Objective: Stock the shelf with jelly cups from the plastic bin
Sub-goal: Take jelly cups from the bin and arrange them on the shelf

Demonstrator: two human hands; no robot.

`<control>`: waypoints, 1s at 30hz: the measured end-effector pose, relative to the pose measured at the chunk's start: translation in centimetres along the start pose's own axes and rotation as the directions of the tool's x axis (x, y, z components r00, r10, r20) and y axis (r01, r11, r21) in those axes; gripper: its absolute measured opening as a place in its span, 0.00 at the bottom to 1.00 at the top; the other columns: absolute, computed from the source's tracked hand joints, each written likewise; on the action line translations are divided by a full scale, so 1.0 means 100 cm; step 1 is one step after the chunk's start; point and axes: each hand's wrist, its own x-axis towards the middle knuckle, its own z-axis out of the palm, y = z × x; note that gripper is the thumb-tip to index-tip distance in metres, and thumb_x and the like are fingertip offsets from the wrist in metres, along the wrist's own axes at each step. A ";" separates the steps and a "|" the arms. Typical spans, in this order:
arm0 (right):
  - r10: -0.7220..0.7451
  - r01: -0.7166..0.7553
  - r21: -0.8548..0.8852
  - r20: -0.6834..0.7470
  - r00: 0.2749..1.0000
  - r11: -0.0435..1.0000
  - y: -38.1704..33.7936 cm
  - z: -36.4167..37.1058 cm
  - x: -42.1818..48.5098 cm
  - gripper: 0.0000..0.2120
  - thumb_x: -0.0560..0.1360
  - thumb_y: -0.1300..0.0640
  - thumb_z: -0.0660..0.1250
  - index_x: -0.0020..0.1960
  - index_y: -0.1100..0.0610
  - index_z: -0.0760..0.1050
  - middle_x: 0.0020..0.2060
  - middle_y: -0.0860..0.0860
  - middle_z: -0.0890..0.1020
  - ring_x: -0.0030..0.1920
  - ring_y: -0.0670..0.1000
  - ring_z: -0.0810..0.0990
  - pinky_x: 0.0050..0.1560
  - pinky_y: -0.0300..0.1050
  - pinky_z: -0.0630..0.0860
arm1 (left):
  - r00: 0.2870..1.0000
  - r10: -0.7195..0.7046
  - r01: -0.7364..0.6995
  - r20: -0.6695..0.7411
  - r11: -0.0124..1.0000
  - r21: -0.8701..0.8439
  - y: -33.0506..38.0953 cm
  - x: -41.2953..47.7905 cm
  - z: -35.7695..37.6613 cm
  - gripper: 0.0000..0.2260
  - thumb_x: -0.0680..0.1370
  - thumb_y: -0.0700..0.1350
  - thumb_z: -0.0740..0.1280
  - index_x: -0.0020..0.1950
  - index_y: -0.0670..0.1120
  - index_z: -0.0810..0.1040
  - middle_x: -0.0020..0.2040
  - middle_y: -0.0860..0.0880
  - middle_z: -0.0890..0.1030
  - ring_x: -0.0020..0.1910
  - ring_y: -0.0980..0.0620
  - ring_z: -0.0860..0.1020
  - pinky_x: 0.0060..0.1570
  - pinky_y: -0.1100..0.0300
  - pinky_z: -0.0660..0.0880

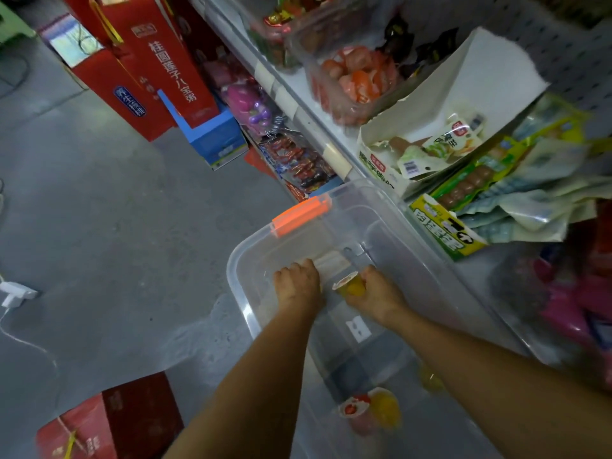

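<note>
Head view, from above the aisle. At the far left a white charger (16,293) lies on the grey floor, its cable cut off by the picture edge. A red carton (132,422) at the lower left is only partly in view. Tall red boxes (159,61) and a blue box (215,137) stand against the lower shelf.

The clear plastic bin (235,279) sits on the floor beside the shelf (311,127), with an orange latch (299,215) on its far rim. The left hand (298,286) reaches down near the far wall; its fingers bend downward and are hidden, so I cannot tell if they hold something. Just beside it, the right hand (377,294) grips a yellow jelly cup (351,288) with curled fingers. Near the bin's near edge lie a red cup (354,409) and another yellow cup (385,407), touching. A yellow blur (430,380) by the right wall is hard to make out.

On the shelf a clear tub (357,77) holds orange-red cups, blurred. Then come a torn white carton (463,87) and green packets (463,187) over the front edge.
</note>
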 end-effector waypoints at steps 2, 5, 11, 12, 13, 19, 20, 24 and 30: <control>-0.012 0.016 0.125 -0.034 0.999 0.992 0.002 -0.004 -0.016 0.18 0.68 0.53 0.75 0.46 0.43 0.66 0.42 0.52 0.80 0.47 0.55 0.81 0.46 0.48 0.77 | 0.998 -0.052 0.061 0.042 0.967 -0.247 0.002 -0.011 -0.009 0.31 0.73 0.55 0.72 0.69 0.45 0.64 0.65 0.42 0.72 0.63 0.40 0.74 0.60 0.50 0.70; 0.001 0.020 0.256 -0.083 0.997 0.966 0.001 -0.013 -0.046 0.23 0.67 0.50 0.75 0.54 0.46 0.65 0.44 0.52 0.81 0.45 0.55 0.82 0.48 0.52 0.79 | 0.998 -0.060 0.067 0.030 0.857 -0.511 0.005 -0.038 -0.022 0.31 0.71 0.56 0.74 0.67 0.46 0.66 0.63 0.42 0.72 0.61 0.40 0.74 0.60 0.50 0.71; -0.073 0.150 0.371 -0.213 0.974 0.916 0.003 -0.037 -0.128 0.25 0.63 0.41 0.70 0.59 0.39 0.68 0.43 0.48 0.82 0.44 0.52 0.82 0.48 0.53 0.80 | 0.991 -0.030 -0.083 -0.133 0.638 -0.765 0.002 -0.125 -0.034 0.20 0.65 0.48 0.79 0.52 0.50 0.74 0.55 0.44 0.77 0.51 0.43 0.78 0.51 0.50 0.78; -0.083 0.172 0.374 -0.243 0.966 0.911 0.003 -0.043 -0.147 0.22 0.65 0.44 0.71 0.58 0.41 0.70 0.40 0.47 0.81 0.41 0.50 0.81 0.46 0.52 0.80 | 0.985 -0.015 -0.129 -0.174 0.608 -0.783 0.001 -0.143 -0.035 0.19 0.64 0.46 0.79 0.50 0.50 0.76 0.52 0.44 0.79 0.49 0.44 0.79 0.48 0.51 0.79; -0.092 0.191 0.376 -0.265 0.960 0.907 0.003 -0.048 -0.166 0.20 0.67 0.47 0.72 0.57 0.42 0.72 0.36 0.45 0.80 0.38 0.48 0.80 0.44 0.50 0.80 | 0.977 0.003 -0.173 -0.212 0.592 -0.787 0.000 -0.163 -0.034 0.18 0.64 0.43 0.79 0.50 0.48 0.77 0.50 0.45 0.80 0.46 0.45 0.80 0.45 0.54 0.79; -0.172 0.332 0.391 -0.390 0.905 0.859 0.003 -0.072 -0.310 0.16 0.69 0.60 0.75 0.53 0.48 0.76 0.26 0.43 0.74 0.26 0.39 0.71 0.33 0.38 0.69 | 0.944 0.078 -0.310 -0.321 0.542 -0.781 0.000 -0.302 -0.038 0.26 0.66 0.47 0.79 0.58 0.50 0.70 0.49 0.53 0.78 0.47 0.51 0.79 0.49 0.57 0.75; -0.184 0.352 0.396 -0.403 0.897 0.848 0.004 -0.075 -0.336 0.16 0.69 0.61 0.75 0.53 0.49 0.76 0.27 0.43 0.74 0.26 0.38 0.71 0.33 0.37 0.70 | 0.938 0.089 -0.327 -0.334 0.542 -0.774 0.002 -0.325 -0.040 0.24 0.67 0.46 0.79 0.57 0.49 0.70 0.46 0.54 0.77 0.46 0.51 0.78 0.49 0.56 0.75; -0.182 0.381 0.424 -0.439 0.880 0.821 0.009 -0.089 -0.430 0.14 0.68 0.58 0.77 0.49 0.48 0.77 0.29 0.50 0.75 0.27 0.43 0.72 0.30 0.41 0.71 | 0.889 0.175 -0.449 -0.424 0.517 -0.728 0.015 -0.407 -0.056 0.14 0.68 0.43 0.78 0.48 0.46 0.76 0.40 0.56 0.77 0.39 0.56 0.76 0.36 0.70 0.71; -0.167 0.421 0.436 -0.510 0.844 0.795 0.027 -0.118 -0.556 0.13 0.70 0.57 0.76 0.52 0.53 0.77 0.43 0.67 0.81 0.37 0.57 0.79 0.38 0.52 0.78 | 0.794 0.350 -0.607 -0.497 0.489 -0.626 0.050 -0.501 -0.076 0.05 0.71 0.46 0.76 0.43 0.53 0.82 0.40 0.55 0.82 0.39 0.58 0.80 0.41 0.61 0.75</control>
